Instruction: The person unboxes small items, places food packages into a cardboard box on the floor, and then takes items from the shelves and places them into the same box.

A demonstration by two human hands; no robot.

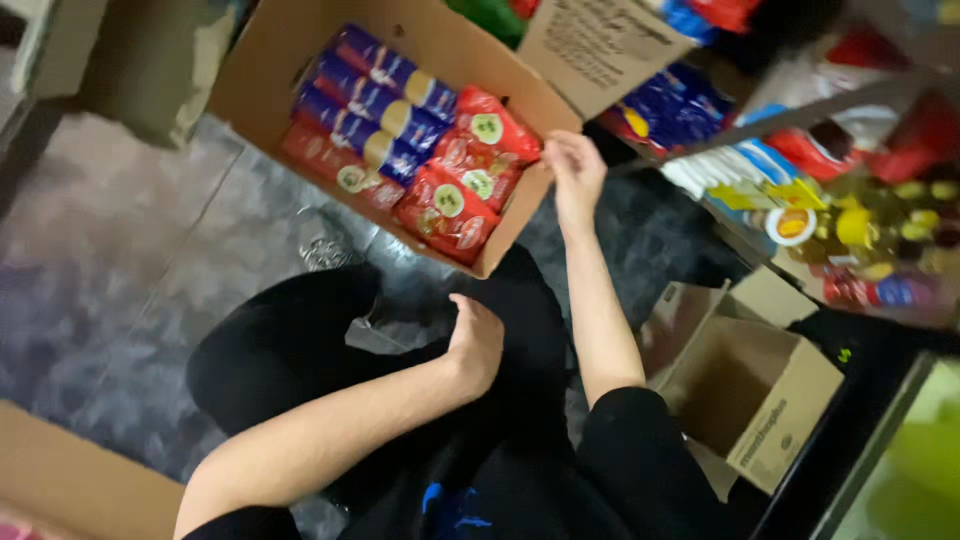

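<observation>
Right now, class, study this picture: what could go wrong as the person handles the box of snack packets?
1. The right hand grips only the rim of the box, which looks tilted; that one-sided grip could let it tip and spill the red packets.
2. The left hand rests on the leg, giving no support.
3. The empty box sits close by the right arm and may get knocked.

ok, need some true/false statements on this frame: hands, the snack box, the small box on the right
1. The right hand touches the rim of the open brown cardboard box of packets. True.
2. That box holds only red snack packets. False: blue packets lie beside them.
3. The left hand is inside the box. False: it rests on the black-clad knee.
4. The small open cardboard box at right looks empty. True.
</observation>
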